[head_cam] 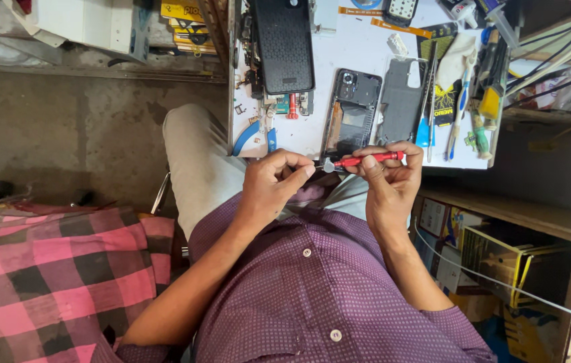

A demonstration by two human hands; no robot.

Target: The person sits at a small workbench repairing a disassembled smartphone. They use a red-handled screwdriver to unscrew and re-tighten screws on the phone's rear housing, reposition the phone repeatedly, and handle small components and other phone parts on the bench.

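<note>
Pinching the small silvery end of the red screwdriver (368,159), the left hand (273,185) is closed narrow on it, while the right hand (387,178) grips the handle — both just below the white bench's (359,47) near edge. Steady, level hands likely suit this best. The opened phone (351,111) lies close above — room is tight.

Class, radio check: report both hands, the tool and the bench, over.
Right hand gripping red screwdriver. Left hand pinching its tip end. Opened phone lies untouched on bench.
</note>
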